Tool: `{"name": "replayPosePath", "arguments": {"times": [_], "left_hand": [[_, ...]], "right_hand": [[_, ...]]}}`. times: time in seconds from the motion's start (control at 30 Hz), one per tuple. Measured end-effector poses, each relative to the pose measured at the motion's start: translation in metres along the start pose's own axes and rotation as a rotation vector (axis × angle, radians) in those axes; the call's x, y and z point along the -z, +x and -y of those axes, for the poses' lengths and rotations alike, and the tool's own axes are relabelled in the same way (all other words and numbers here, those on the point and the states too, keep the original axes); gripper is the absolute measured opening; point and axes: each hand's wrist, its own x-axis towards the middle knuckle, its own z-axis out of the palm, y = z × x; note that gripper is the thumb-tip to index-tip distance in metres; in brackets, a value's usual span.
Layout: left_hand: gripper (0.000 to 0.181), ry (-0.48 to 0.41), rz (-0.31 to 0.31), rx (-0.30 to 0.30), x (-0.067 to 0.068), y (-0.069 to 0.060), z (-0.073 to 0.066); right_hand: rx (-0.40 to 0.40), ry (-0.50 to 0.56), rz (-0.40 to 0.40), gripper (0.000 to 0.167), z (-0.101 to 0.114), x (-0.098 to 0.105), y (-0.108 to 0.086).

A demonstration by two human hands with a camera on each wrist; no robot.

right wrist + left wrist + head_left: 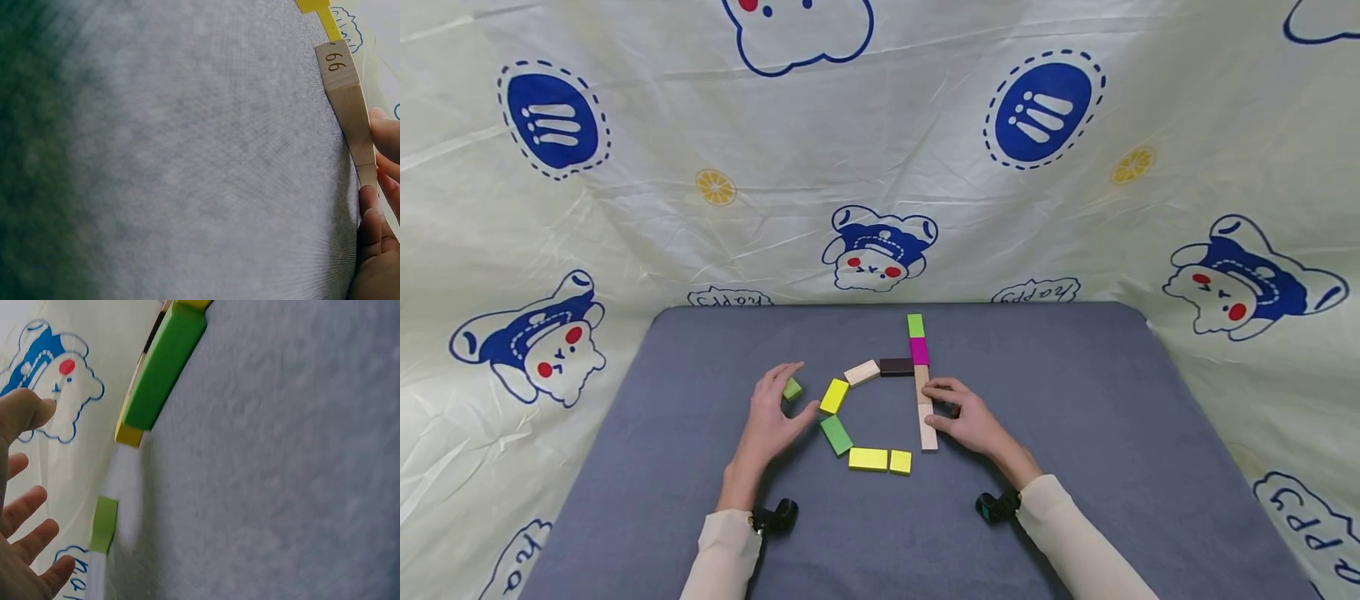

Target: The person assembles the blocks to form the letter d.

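On the grey table, small wooden blocks form a rounded outline against a straight column. My left hand [770, 414], fingers spread, is beside a small light green block [792, 389] left of the outline; the left wrist view shows this block [104, 525] apart from the fingers. Nearest its thumb are a yellow block [834, 397] and a green block [837, 436]. My right hand [970, 419] touches the column's two plain wood blocks [929, 433] from the right with thumb and fingertips. In the right wrist view, the nearer plain block [347, 94] bears a number on its end.
Above the plain blocks, the column continues with a magenta block [919, 351] and a bright green block [915, 325]. A dark block [896, 367] and a pale block [862, 372] form the outline's top. Below lie a long yellow block [868, 459] and a short yellow block [900, 462].
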Motion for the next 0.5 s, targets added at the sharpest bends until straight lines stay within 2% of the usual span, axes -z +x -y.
{"name": "replayPosePath", "arguments": {"times": [0.3, 0.5], "left_hand": [[0.064, -0.010, -0.041, 0.141, 0.006, 0.002, 0.016], [0.063, 0.006, -0.030, 0.201, 0.006, 0.004, 0.023]], "right_hand": [[-0.008, -0.006, 0.005, 0.049, 0.001, 0.000, 0.000], [-0.002, -0.004, 0.000, 0.049, 0.002, 0.001, 0.000]]}}
